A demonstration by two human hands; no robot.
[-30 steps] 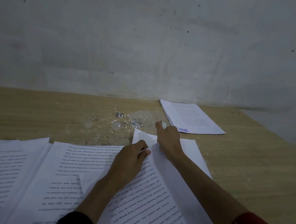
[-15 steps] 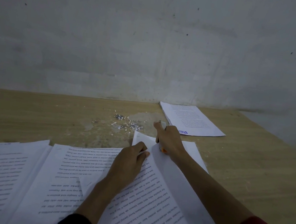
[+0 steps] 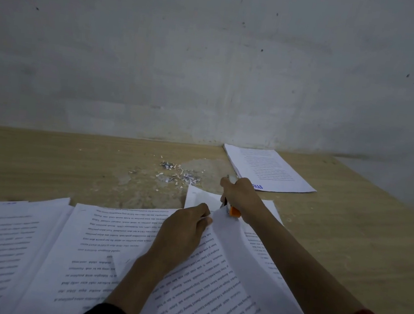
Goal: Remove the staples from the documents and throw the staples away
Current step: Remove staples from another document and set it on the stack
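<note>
A printed document [image 3: 212, 286] lies in front of me on the wooden table [image 3: 347, 241], its top sheet folded back. My left hand [image 3: 180, 235] pinches the pages near the far corner. My right hand [image 3: 241, 197] grips a small orange-and-white staple remover [image 3: 233, 210], its tip against that corner. A scatter of pulled staples and paper scraps [image 3: 177, 175] lies on the table beyond the document. The staple itself is hidden by my fingers.
Loose printed sheets [image 3: 4, 248] spread at the left, overlapping each other. Another stack of papers [image 3: 267, 168] lies at the back right against the grey wall [image 3: 212, 65]. The table's right edge runs diagonally at the right.
My right hand has drawn back toward the document's corner, and the orange tool now shows beneath it. My left hand stays at the corner.
</note>
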